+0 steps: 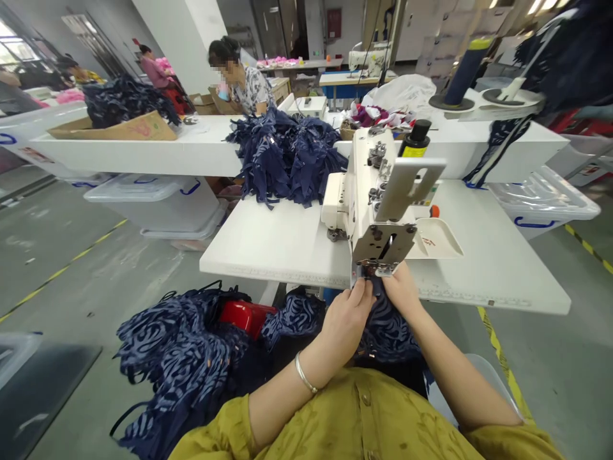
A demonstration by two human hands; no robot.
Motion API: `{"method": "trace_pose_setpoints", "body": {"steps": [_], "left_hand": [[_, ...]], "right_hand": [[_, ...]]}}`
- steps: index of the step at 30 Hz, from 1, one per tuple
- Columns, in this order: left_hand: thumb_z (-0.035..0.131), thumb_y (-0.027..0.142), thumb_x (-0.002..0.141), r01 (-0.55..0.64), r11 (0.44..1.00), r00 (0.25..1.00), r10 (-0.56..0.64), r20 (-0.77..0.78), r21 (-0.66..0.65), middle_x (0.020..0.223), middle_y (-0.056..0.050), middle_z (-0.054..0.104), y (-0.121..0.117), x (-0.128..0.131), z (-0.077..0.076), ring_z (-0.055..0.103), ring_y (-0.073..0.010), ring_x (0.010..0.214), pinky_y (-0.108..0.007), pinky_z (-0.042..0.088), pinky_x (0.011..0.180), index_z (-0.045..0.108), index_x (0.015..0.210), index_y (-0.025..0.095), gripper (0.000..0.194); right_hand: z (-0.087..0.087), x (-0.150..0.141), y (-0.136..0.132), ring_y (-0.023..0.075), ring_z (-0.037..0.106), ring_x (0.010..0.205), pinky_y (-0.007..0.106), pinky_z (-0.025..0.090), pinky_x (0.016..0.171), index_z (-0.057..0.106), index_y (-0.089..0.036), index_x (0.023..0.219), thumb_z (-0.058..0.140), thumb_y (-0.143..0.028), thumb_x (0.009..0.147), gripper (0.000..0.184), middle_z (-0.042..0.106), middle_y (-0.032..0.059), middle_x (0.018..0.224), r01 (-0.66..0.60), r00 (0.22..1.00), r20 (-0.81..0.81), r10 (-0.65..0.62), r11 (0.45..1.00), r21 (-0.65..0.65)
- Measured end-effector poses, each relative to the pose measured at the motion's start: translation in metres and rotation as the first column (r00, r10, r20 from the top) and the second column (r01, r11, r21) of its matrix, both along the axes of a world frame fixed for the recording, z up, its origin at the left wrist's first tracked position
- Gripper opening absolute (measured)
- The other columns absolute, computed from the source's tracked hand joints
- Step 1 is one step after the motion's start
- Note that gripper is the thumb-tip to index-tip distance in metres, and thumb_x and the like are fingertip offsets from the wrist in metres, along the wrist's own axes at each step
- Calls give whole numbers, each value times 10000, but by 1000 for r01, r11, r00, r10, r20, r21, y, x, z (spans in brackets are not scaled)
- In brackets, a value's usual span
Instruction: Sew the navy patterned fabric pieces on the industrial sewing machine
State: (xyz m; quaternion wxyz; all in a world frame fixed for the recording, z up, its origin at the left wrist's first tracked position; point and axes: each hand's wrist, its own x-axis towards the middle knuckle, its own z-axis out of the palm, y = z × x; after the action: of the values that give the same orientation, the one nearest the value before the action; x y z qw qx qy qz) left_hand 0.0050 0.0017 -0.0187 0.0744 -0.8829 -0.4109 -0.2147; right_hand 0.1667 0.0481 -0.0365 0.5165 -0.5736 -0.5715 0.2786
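Note:
A cream sewing machine (359, 185) stands on the white table. At its needle end, my left hand (348, 314) pinches the edge of a navy patterned bra (390, 326) between closed fingertips. My right hand (401, 291) is on the other side of the same piece, close under the machine head; its fingertips are partly hidden there, with the fingers bent in against the cloth. The bra hangs from the table edge towards my lap. A metal plate (383, 246) on the machine covers the stitching spot from view.
Navy fabric pieces (292, 156) are heaped behind the machine. More patterned bras (186, 358) lie piled at my left around a red object (246, 316). A cream tray (438, 239) and thread cone (467, 73) are to the right. A co-worker (244, 80) sits opposite.

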Motion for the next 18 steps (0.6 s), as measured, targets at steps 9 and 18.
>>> {"method": "trace_pose_setpoints", "body": {"steps": [9, 18], "left_hand": [[334, 109, 961, 223, 954, 955, -172, 244, -202, 1228, -142, 611, 7, -12, 0, 612, -213, 1118, -361, 544, 936, 563, 1230, 145, 355], [557, 271, 912, 588, 680, 677, -118, 726, -438, 779, -39, 656, -9, -60, 57, 630, -145, 767, -238, 531, 714, 691, 810, 217, 177]], "right_hand": [[-77, -6, -36, 258, 492, 1229, 436, 348, 1093, 571, -184, 1226, 387, -470, 941, 443, 603, 130, 1220, -388, 919, -98, 382, 920, -51], [-136, -20, -57, 306, 486, 1239, 489, 261, 1111, 676, -249, 1091, 736, -410, 719, 410, 623, 94, 1223, -574, 784, 100, 613, 776, -261]]}}
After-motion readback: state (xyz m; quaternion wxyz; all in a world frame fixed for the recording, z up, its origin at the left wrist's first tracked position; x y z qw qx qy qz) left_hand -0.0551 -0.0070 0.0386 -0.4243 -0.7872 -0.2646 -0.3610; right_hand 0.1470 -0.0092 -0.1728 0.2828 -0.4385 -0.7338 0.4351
